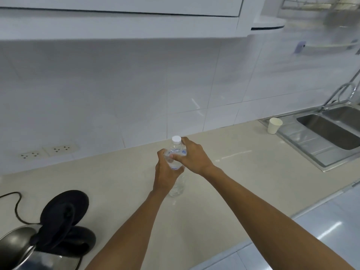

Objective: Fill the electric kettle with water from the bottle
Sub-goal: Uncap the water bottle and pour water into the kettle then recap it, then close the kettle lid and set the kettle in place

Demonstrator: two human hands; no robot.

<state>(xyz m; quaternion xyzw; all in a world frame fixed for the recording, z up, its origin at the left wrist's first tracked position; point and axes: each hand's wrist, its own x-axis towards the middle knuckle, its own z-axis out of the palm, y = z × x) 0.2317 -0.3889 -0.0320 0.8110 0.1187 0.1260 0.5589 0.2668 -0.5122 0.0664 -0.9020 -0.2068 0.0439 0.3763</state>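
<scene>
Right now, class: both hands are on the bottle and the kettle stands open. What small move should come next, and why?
Probably twist off the white cap: it still seals the bottle, which the left hand and right hand grip upright on the counter. The kettle already has its lid up.

The kettle (23,248) is cut off by the bottom-left corner, and the hands hide much of the bottle (176,172). The rack (319,8) at top right is blurred; the sink (331,129) runs off the right edge.

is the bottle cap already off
No, the white cap sits on the bottle gripped by both hands.
</scene>
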